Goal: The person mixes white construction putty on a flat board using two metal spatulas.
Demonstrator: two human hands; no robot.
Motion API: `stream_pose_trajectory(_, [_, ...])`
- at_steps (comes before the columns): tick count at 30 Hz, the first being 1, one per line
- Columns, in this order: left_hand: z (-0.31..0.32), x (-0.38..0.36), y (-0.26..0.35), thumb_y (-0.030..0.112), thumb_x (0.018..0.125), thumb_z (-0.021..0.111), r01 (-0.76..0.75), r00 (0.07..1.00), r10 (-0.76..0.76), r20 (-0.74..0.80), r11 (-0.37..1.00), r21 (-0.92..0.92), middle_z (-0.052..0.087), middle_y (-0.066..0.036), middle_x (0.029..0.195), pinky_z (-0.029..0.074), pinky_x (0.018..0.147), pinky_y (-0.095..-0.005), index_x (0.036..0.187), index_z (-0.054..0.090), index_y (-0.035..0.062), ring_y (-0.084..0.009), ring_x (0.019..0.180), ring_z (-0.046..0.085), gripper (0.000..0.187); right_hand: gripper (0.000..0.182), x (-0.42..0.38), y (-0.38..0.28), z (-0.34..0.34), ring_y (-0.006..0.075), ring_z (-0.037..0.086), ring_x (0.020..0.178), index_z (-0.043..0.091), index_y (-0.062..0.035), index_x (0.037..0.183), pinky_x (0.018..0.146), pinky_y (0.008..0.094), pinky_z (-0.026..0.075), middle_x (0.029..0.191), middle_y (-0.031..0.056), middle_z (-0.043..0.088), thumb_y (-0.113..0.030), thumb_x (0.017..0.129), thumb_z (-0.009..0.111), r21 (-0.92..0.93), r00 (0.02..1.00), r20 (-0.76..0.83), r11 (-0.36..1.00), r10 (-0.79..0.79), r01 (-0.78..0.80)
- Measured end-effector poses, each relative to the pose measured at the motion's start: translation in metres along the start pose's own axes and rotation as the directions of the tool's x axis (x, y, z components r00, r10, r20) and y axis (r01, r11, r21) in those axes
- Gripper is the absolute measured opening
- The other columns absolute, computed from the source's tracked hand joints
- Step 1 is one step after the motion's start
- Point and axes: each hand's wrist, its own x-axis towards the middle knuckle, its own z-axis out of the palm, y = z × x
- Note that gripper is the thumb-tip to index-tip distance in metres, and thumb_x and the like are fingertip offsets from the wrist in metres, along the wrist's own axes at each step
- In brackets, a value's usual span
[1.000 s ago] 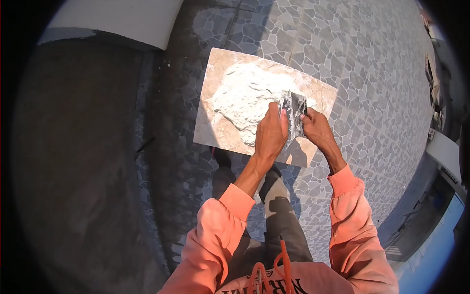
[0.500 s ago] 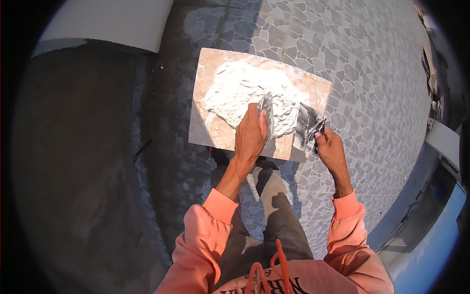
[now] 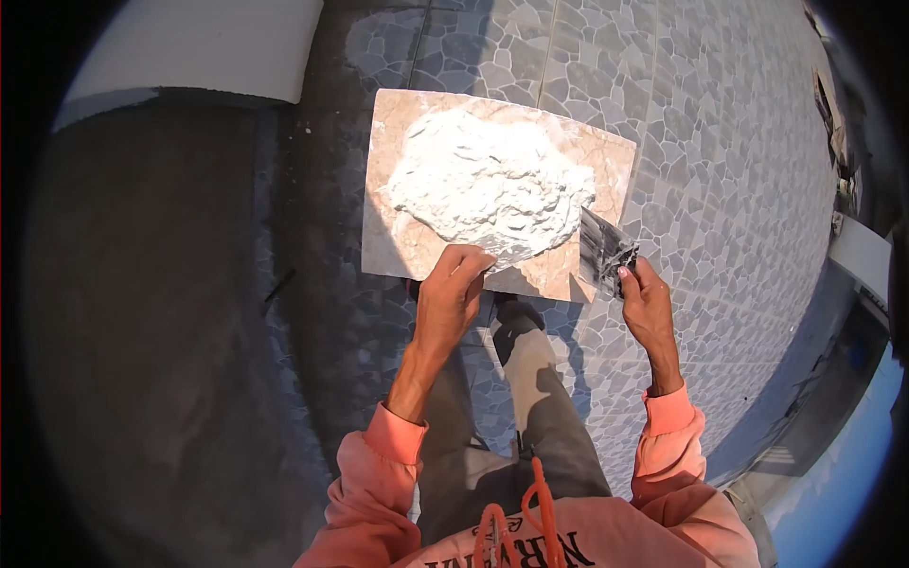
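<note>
A thick mound of white putty-like paste (image 3: 483,180) lies spread over a beige marble-patterned tile (image 3: 386,237). My left hand (image 3: 451,295) is closed at the mound's near edge, its fingers curled round a scraper (image 3: 504,257). That blade is tilted, lies against the paste and is hard to make out. My right hand (image 3: 648,301) is closed at the tile's right edge and grips a wide putty knife (image 3: 603,248). Its dark, smeared blade points toward the right side of the paste.
The tile lies over stone-patterned paving (image 3: 720,189), in front of my feet and legs (image 3: 535,379). To the left are a dark shaded surface (image 3: 161,312) and a pale wall block (image 3: 199,47). A dark stick-like thing (image 3: 278,286) lies on the left.
My left hand has come back toward me and to the left, from over the paste to its near edge. My right hand has shifted slightly right and down with the putty knife.
</note>
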Motion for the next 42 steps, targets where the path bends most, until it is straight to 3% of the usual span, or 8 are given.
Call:
stream_pose_trajectory(4, [-0.009, -0.006, 0.002, -0.015, 0.071, 0.065, -0.109, 0.993, 0.107, 0.04, 0.993, 0.052, 0.061, -0.01, 0.096, 0.046, 0.1, -0.045, 0.095, 0.067, 0.005, -0.0272, 0.099, 0.065, 0.031, 0.019, -0.016, -0.041, -0.012, 0.0209, 0.057, 0.069, 0.059, 0.0003, 0.107, 0.066, 0.0308, 0.045, 0.079, 0.0158, 0.06, 0.001, 0.089, 0.052, -0.166, 0.996, 0.074, 0.985, -0.042, 0.054])
stream_pose_trajectory(7, [-0.015, -0.006, 0.004, -0.016, 0.07, 0.067, -0.125, 0.991, 0.123, 0.048, 0.992, 0.035, 0.061, -0.009, 0.096, 0.041, 0.106, -0.0492, 0.093, 0.068, 0.0053, -0.0266, 0.102, 0.064, 0.032, 0.04, -0.025, -0.044, -0.018, 0.0312, 0.064, 0.084, 0.06, -0.0021, 0.114, 0.075, 0.0347, 0.05, 0.095, 0.0172, 0.066, 0.013, 0.077, 0.055, -0.2, 0.875, 0.096, 0.853, -0.474, 0.483])
stream_pose_trajectory(10, [-0.021, -0.005, 0.003, -0.016, 0.07, 0.068, -0.165, 0.984, 0.162, 0.07, 0.985, 0.046, 0.06, -0.008, 0.095, 0.043, 0.105, -0.0493, 0.092, 0.068, 0.0053, -0.0273, 0.1, 0.064, 0.031, 0.055, -0.029, -0.057, -0.025, 0.034, 0.063, 0.1, 0.059, -0.0031, 0.116, 0.085, 0.0405, 0.05, 0.11, 0.0161, 0.066, 0.016, 0.065, 0.059, -0.248, 0.746, 0.188, 0.704, -0.639, 0.665])
stream_pose_trajectory(22, [-0.039, -0.01, 0.02, -0.012, 0.071, 0.067, -0.342, 0.921, 0.328, 0.211, 0.939, 0.033, 0.059, -0.009, 0.093, 0.044, 0.103, -0.0528, 0.097, 0.066, 0.006, -0.0286, 0.1, 0.063, 0.032, 0.063, -0.024, -0.072, -0.016, 0.03, 0.056, 0.111, 0.056, -0.0039, 0.119, 0.095, 0.0405, 0.041, 0.118, 0.0118, 0.061, 0.009, 0.058, 0.067, -0.311, 0.658, 0.464, 0.586, -0.593, 0.748])
stream_pose_trajectory(31, [-0.039, -0.024, 0.036, -0.014, 0.071, 0.067, -0.312, 0.924, 0.324, 0.205, 0.946, -0.089, 0.06, -0.01, 0.096, 0.051, 0.095, -0.0462, 0.099, 0.066, 0.0055, -0.0291, 0.1, 0.063, 0.034, 0.056, 0.032, -0.033, 0.019, 0.0323, 0.061, 0.095, 0.06, -0.0093, 0.116, 0.082, 0.0406, 0.047, 0.108, 0.0116, 0.065, 0.012, 0.064, 0.06, -0.381, 0.727, 0.458, 0.627, -0.511, 0.68])
stream_pose_trajectory(34, [-0.041, -0.027, 0.035, -0.016, 0.072, 0.066, -0.174, 0.971, 0.192, 0.146, 0.976, -0.128, 0.06, -0.011, 0.097, 0.053, 0.084, -0.0345, 0.101, 0.064, 0.0024, -0.0248, 0.095, 0.064, 0.034, 0.039, 0.033, -0.012, 0.03, 0.0343, 0.059, 0.077, 0.062, -0.0068, 0.112, 0.07, 0.0376, 0.047, 0.092, 0.0147, 0.065, 0.007, 0.075, 0.059, -0.258, 0.76, 0.263, 0.716, -0.594, 0.649])
stream_pose_trajectory(38, [-0.032, -0.028, 0.025, -0.008, 0.086, 0.063, 0.041, 0.994, -0.065, -0.092, 0.968, -0.248, 0.059, -0.008, 0.094, 0.042, 0.063, -0.0202, 0.106, 0.058, -0.0024, -0.0078, 0.078, 0.052, 0.021, 0.016, 0.014, -0.03, 0.028, 0.0248, 0.044, 0.054, 0.058, -0.0005, 0.1, 0.056, 0.034, 0.039, 0.064, 0.0151, 0.053, -0.011, 0.095, 0.048, -0.104, 0.968, 0.226, 0.986, -0.107, 0.134])
stream_pose_trajectory(42, [-0.026, -0.02, 0.023, 0.009, 0.095, 0.057, 0.327, 0.903, -0.39, -0.18, 0.896, -0.299, 0.056, -0.001, 0.074, 0.036, 0.053, -0.0203, 0.112, 0.054, -0.0012, -0.004, 0.067, 0.047, 0.02, 0.015, 0.01, -0.006, 0.039, 0.0142, 0.039, 0.057, 0.055, 0.0005, 0.095, 0.055, 0.0316, 0.036, 0.062, 0.0086, 0.048, -0.014, 0.096, 0.051, 0.073, 0.973, 0.22, 0.996, -0.069, 0.054])
